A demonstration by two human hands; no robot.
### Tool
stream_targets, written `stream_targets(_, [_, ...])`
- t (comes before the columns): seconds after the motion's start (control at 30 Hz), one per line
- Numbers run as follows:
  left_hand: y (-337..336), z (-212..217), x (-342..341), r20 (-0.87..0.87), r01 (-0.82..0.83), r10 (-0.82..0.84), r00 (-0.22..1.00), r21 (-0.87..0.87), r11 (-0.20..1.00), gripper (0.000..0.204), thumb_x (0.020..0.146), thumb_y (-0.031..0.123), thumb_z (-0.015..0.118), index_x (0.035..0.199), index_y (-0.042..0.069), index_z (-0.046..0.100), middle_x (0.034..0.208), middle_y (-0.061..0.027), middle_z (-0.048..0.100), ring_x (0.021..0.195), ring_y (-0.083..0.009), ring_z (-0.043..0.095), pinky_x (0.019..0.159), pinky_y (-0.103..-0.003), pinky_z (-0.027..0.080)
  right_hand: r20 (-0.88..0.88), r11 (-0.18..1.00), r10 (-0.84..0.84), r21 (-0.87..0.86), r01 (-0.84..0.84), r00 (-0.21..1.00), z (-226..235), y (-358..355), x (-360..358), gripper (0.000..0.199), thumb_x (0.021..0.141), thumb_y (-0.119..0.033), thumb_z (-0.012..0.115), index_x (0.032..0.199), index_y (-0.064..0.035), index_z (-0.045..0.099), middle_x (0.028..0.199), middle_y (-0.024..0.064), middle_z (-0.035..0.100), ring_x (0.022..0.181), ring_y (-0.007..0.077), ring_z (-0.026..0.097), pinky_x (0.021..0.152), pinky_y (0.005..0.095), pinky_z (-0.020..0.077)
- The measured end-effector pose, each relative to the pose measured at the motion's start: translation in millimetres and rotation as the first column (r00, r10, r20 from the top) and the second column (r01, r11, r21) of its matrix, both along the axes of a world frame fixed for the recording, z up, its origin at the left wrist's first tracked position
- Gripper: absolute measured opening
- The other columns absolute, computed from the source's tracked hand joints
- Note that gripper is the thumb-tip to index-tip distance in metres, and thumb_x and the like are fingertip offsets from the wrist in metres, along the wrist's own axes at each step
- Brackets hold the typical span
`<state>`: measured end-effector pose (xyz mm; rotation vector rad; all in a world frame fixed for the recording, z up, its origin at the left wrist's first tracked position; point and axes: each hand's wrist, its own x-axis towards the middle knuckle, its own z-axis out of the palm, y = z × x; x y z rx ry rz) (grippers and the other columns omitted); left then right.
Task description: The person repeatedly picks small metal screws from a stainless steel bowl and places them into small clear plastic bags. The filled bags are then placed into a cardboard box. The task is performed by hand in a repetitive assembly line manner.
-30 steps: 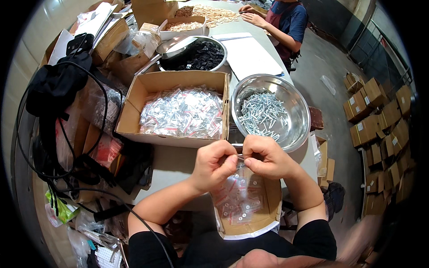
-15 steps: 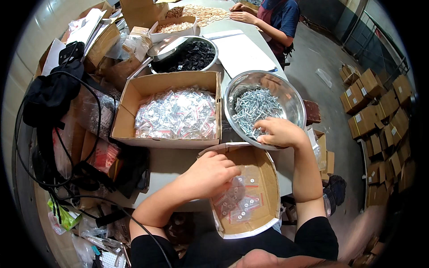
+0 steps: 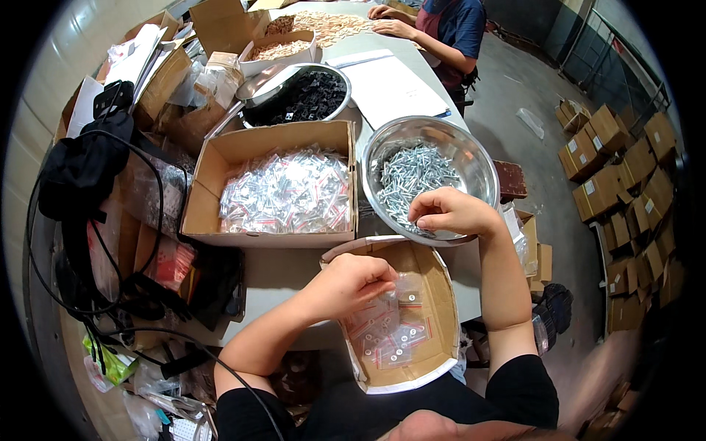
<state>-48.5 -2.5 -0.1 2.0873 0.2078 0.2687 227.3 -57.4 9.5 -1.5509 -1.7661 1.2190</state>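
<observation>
My left hand point(image 3: 358, 281) is closed in a pinch over a shallow cardboard tray point(image 3: 434, 345), holding a small clear zip bag point(image 3: 384, 305) at its upper edge. Several more clear bags point(image 3: 401, 344), each with a small white round piece showing in it, lie in the tray. My right hand point(image 3: 452, 213) hovers at the near rim of a steel bowl point(image 3: 482, 173), thumb and fingers pinched together; what sits between the fingertips is too small to make out. Loose silver screws point(image 3: 415, 173) fill the bottom of that bowl.
Left of the bowl stands a cardboard box point(image 3: 268, 239) of filled clear packets. Behind it are a bowl of black parts point(image 3: 312, 95), a metal scoop point(image 3: 268, 84) and white papers point(image 3: 393, 88). A co-worker point(image 3: 448, 37) handles small wooden pieces. Cables point(image 3: 158, 323) hang at left.
My right hand has lifted out of the screws and its fingers have closed into a pinch. My left hand has shifted slightly, with the bag now showing below its fingertips.
</observation>
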Motion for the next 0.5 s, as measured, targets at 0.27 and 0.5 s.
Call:
stream_targets(0.27, [-2,-4,1,-0.050,-0.207,0.211,0.976,-0.505,0.838,0.011,0.083,-0.002,0.071,0.081,-0.001,0.060,0.086,-0.0035,0.065,0.072,-0.0035,0.054,0.063,-0.020,0.047,-0.149,0.999,0.014,-0.046,-0.021,0.989,6,-4,-3,0.033,0.080,-0.017,0.078,0.106,-0.0008,0.067,0.092,0.0061,0.070,0.081,0.0121,0.064,0.075,0.0284,0.0517])
stream_targets(0.5, [3,-9,0,0.033,-0.164,0.190,0.981,-0.372,0.913,0.011,0.083,0.005,0.075,0.086,0.000,0.066,0.080,0.0006,0.060,0.071,-0.0046,0.053,0.062,-0.021,0.045,-0.115,1.000,0.001,-0.013,-0.002,0.993,5,-3,1,0.023,0.081,-0.011,0.075,0.100,0.0007,0.069,0.084,0.0036,0.069,0.078,0.0098,0.064,0.071,0.0258,0.0516])
